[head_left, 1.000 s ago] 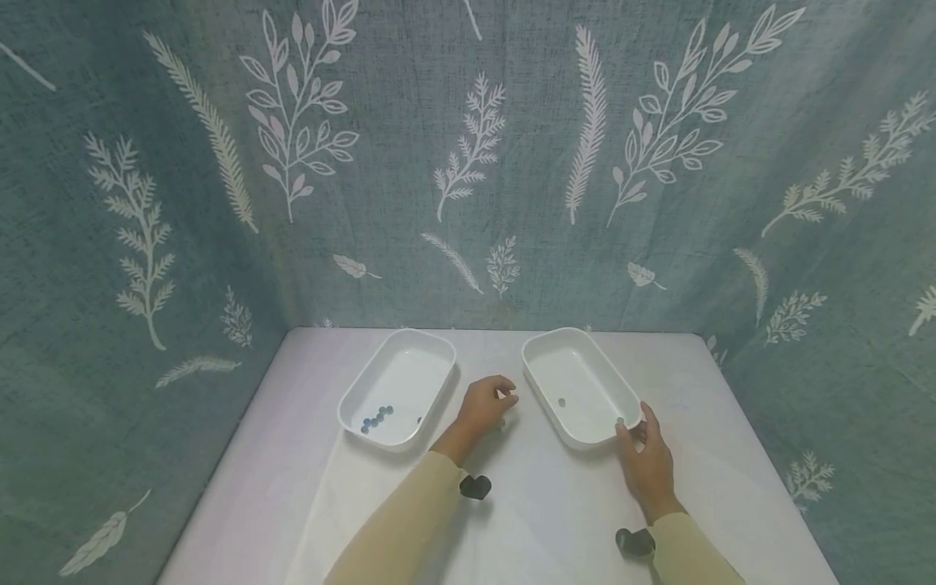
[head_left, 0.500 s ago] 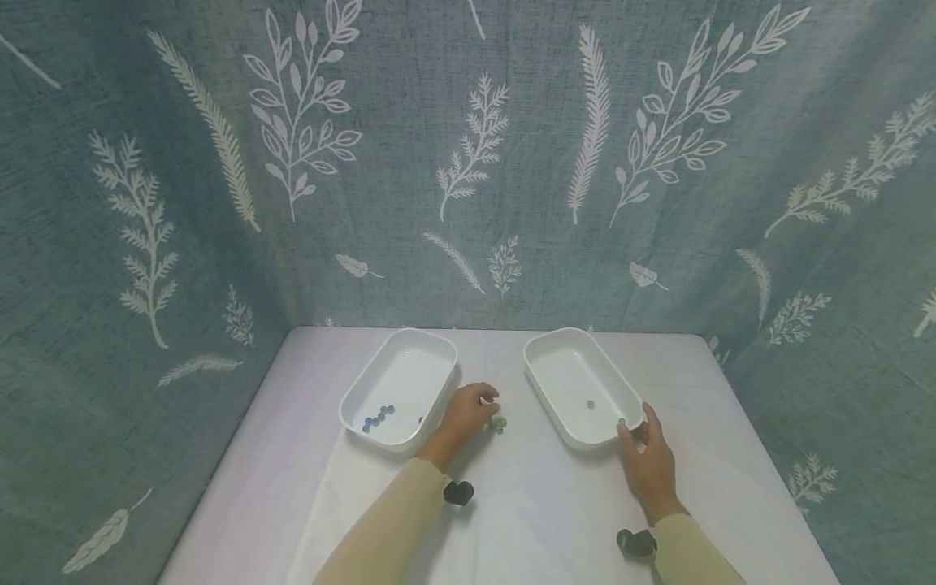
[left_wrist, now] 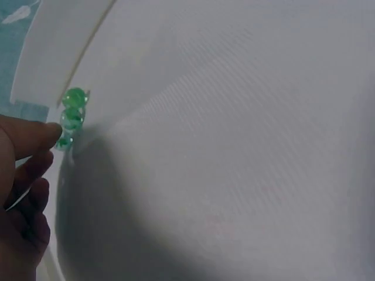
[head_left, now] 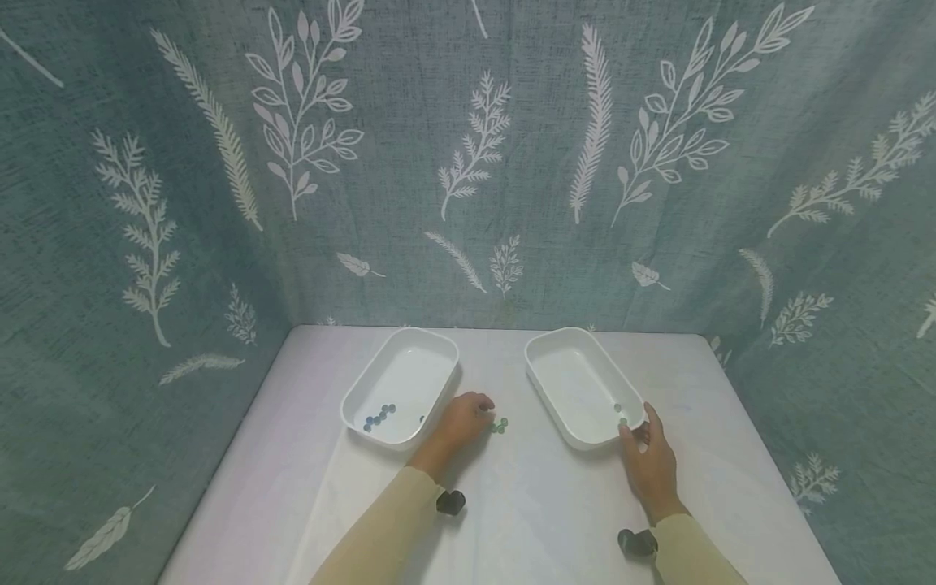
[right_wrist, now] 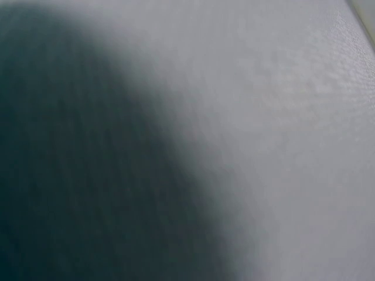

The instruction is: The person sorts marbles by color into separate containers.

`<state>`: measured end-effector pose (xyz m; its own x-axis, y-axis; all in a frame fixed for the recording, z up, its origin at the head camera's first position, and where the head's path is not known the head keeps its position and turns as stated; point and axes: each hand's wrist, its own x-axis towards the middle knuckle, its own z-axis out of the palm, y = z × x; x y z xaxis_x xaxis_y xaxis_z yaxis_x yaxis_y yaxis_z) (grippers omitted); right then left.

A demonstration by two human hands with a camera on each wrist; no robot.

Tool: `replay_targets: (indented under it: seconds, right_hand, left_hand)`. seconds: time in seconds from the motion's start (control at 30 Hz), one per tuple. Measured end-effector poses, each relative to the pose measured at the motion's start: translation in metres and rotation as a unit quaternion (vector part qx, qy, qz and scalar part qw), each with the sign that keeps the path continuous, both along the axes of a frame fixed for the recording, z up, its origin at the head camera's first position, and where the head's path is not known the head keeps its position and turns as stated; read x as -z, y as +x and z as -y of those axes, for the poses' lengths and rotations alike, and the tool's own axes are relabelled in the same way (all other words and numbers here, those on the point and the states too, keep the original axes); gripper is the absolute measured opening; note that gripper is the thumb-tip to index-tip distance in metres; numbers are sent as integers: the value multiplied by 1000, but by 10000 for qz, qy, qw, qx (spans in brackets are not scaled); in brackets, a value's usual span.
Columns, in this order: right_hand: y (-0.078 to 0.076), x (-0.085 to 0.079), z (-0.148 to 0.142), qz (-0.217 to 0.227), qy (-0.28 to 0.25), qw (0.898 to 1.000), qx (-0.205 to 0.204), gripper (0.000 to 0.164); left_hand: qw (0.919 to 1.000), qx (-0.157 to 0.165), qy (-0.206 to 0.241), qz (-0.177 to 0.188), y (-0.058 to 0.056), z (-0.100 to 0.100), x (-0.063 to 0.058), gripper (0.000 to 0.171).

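Note:
Beside a small cluster of green glass marbles (head_left: 500,426) on the table, my left hand (head_left: 464,418) has its fingers loosely bent. In the left wrist view, its thumb tip is right at the nearest of the green marbles (left_wrist: 72,118), and nothing shows between thumb and fingers. My right hand (head_left: 649,461) grips the near right corner of the right white tray (head_left: 544,398), thumb at the rim and fingers outside. Two pale green marbles (head_left: 617,408) lie in that corner. The right wrist view shows only a white surface and a blurred dark shape.
The left white tray (head_left: 351,398) holds several blue marbles (head_left: 376,419) near its left side and one dark marble (head_left: 422,418) by its right wall. Both trays stand on a white-covered table (head_left: 541,504). A patterned green curtain (head_left: 409,162) encloses the back and sides.
My left hand has moved left and slightly nearer from beside the right tray, uncovering the green marbles. One marble in the right tray has rolled to the near right corner. The right hand stays put.

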<state>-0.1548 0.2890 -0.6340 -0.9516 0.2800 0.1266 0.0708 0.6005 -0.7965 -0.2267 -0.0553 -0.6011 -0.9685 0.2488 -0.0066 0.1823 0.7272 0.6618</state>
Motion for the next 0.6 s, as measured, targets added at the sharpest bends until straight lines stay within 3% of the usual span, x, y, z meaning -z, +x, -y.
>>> replay_targets:
  seconds: [0.23,0.6]
  right_hand:
    - [0,-2,2,74,15,10000,22,72]
    - [1,-3,2,141,-25,9999,81,74]
  left_hand:
    - [9999,-77,-3,119,6,5,4,22]
    - [9993,-88,-114,-354,8,1,9,23]
